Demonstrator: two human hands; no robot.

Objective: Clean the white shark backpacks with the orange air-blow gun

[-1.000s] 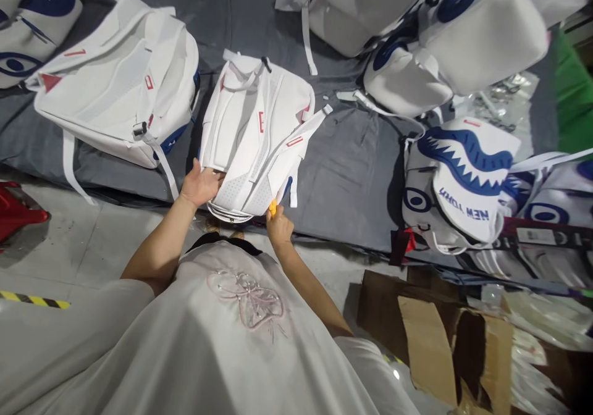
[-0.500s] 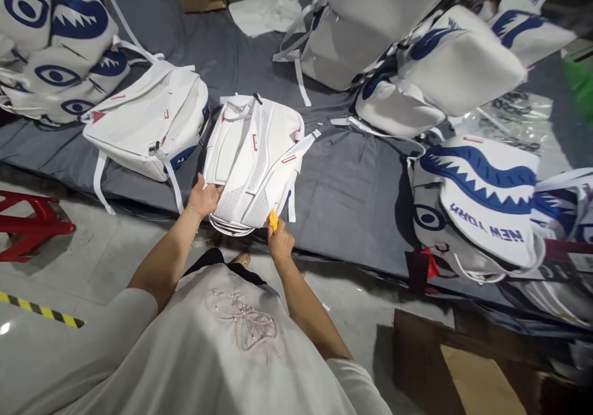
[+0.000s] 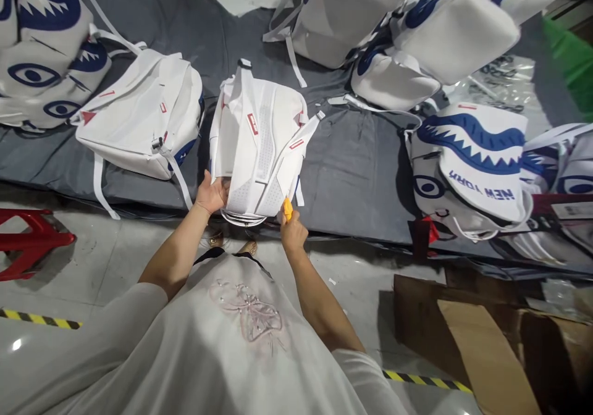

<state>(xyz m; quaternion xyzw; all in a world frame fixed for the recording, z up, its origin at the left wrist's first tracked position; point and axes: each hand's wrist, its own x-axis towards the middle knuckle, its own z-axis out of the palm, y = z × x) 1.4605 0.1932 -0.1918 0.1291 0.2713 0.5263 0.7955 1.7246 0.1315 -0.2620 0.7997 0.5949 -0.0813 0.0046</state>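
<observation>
A white backpack (image 3: 266, 149) lies on the grey-covered table with its straps facing up. At its near left corner is my left hand (image 3: 211, 194), thumb raised, with its fingertips behind the bag's edge; it holds the bag there. My right hand (image 3: 293, 233) is closed around a small yellow tool (image 3: 288, 209) beside the near right corner of the bag. The tool's tip is against or close to the bag's side; which one, I cannot tell. One shoulder strap (image 3: 245, 91) stands up near the bag's far left part.
Another white backpack (image 3: 139, 115) lies to the left, beside stacked bags (image 3: 41, 63). More bags stand at the back right and right (image 3: 472, 155). A red stool (image 3: 34, 239) is at floor left; cardboard (image 3: 482, 347) lies at lower right.
The left shoulder strap has swung up and away from the bag's back. Both hands and the backpack appear slightly further right, while the whole view has shifted.
</observation>
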